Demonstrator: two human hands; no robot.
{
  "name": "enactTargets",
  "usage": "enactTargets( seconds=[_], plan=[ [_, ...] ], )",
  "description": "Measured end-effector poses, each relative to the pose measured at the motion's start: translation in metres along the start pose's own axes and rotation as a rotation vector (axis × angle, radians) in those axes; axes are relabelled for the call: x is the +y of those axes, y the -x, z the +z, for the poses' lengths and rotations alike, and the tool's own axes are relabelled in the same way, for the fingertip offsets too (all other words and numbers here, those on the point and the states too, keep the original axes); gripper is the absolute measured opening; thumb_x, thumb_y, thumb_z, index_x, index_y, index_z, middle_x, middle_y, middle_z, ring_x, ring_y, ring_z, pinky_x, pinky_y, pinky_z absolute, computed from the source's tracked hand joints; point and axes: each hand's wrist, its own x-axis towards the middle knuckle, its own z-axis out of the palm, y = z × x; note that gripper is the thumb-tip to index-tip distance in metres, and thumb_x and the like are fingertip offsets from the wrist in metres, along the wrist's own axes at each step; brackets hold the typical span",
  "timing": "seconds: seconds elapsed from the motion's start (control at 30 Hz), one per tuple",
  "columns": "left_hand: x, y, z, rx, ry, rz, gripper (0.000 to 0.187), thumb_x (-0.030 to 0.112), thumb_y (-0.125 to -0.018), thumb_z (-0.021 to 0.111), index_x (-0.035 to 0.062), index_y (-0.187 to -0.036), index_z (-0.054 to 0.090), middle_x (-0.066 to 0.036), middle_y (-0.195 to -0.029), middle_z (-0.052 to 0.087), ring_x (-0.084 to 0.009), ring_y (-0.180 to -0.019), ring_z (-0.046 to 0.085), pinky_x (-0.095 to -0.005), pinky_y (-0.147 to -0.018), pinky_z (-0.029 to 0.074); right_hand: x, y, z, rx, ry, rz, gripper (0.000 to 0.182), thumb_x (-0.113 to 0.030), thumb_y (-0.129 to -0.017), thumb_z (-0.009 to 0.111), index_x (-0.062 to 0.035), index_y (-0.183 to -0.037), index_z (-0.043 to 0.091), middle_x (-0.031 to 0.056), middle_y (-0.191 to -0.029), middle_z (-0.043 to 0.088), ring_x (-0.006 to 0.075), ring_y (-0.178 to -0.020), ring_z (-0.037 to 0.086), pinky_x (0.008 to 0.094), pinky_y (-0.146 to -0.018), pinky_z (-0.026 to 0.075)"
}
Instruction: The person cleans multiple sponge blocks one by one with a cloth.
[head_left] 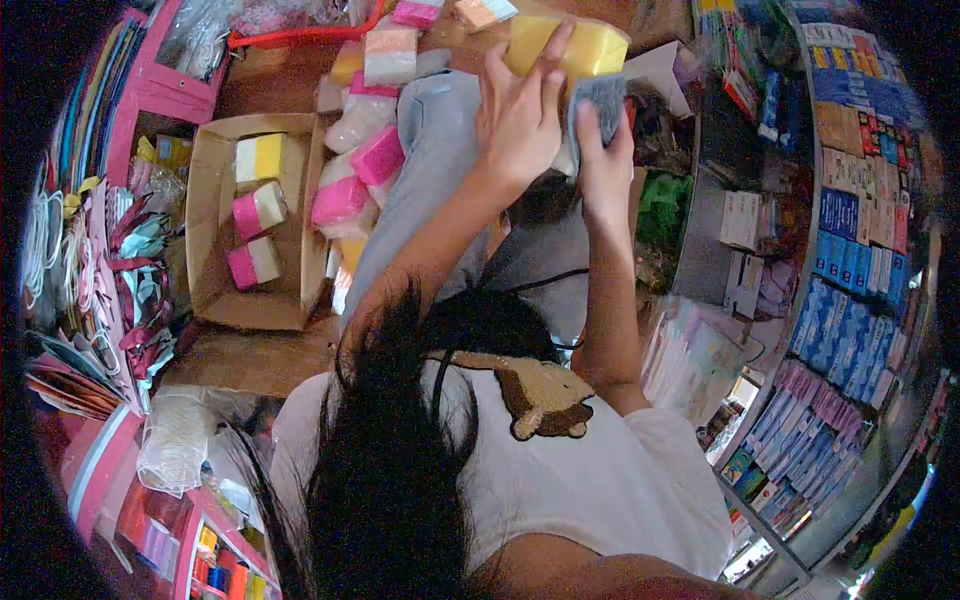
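Note:
A yellow block-shaped pack [600, 50] in shiny wrapping is at the top of the view, above my lap. My left hand [525, 115] holds it from the near side, with the fingers lying across its face. A grey, cloth-like piece [600, 97] is pressed against the pack's lower right edge. Gripping that piece is my right hand [607, 165], thumb on top and the other fingers partly hidden behind it.
Left of my legs, an open cardboard box [205, 215] contains several two-coloured wrapped packs [262, 158]. More pink, white and yellow packs [378, 155] are heaped between box and leg. Shelves of boxed goods [850, 250] line the right; hanging ribbons [135, 260] crowd the left.

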Motion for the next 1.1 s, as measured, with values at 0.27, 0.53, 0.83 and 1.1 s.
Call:
enactTargets(
  seconds=[0.27, 0.53, 0.83, 1.1],
  plan=[
    [-0.03, -0.016, 0.0, -0.092, 0.552, -0.187, 0.034, 0.029, -0.088, 0.04, 0.0044, -0.11, 0.046, -0.015, -0.097, 0.052, -0.0296, -0.089, 0.052, -0.0388, -0.076, 0.044, 0.016, 0.003, -0.043, 0.118, -0.071, 0.27, 0.038, -0.024, -0.084, 0.053, 0.0052, -0.108, 0.048, 0.0099, -0.099, 0.057, 0.0149, -0.088, 0.053, 0.0257, -0.078, 0.041],
    [-0.012, -0.009, -0.015, -0.259, 1.397, -0.658, 0.057, 0.052, -0.081, 0.043, 0.0068, -0.115, 0.046, -0.009, -0.104, 0.056, -0.0177, -0.09, 0.056, -0.0298, -0.077, 0.047, 0.012, -0.002, -0.045, -0.018, -0.099, 0.311, 0.034, -0.024, -0.082, 0.057, 0.0036, -0.102, 0.054, 0.0061, -0.09, 0.06, 0.0097, -0.079, 0.054, 0.0224, -0.073, 0.042],
    [-0.019, -0.004, 0.003, -0.312, 1.47, -0.801, 0.051, 0.047, -0.082, 0.045, 0.0072, -0.114, 0.046, -0.009, -0.102, 0.056, -0.0177, -0.085, 0.057, -0.0315, -0.074, 0.047, -0.016, -0.024, -0.026, 0.155, 0.234, -0.421, 0.021, -0.015, -0.086, 0.047, 0.0017, -0.097, 0.053, 0.008, -0.086, 0.06, 0.0117, -0.077, 0.052, 0.027, -0.071, 0.043],
    [-0.054, -0.017, -0.028, -0.466, 2.046, -0.673, 0.058, 0.055, -0.081, 0.037, 0.0058, -0.109, 0.051, -0.012, -0.1, 0.058, -0.0242, -0.085, 0.058, -0.0384, -0.078, 0.046, -0.009, 0.011, 0.016, -0.545, 0.63, -0.647, 0.04, -0.019, -0.08, 0.046, -0.0111, -0.119, 0.046, 0.0096, -0.126, 0.042, 0.0278, -0.119, 0.036, 0.0452, -0.1, 0.021]
  ],
)
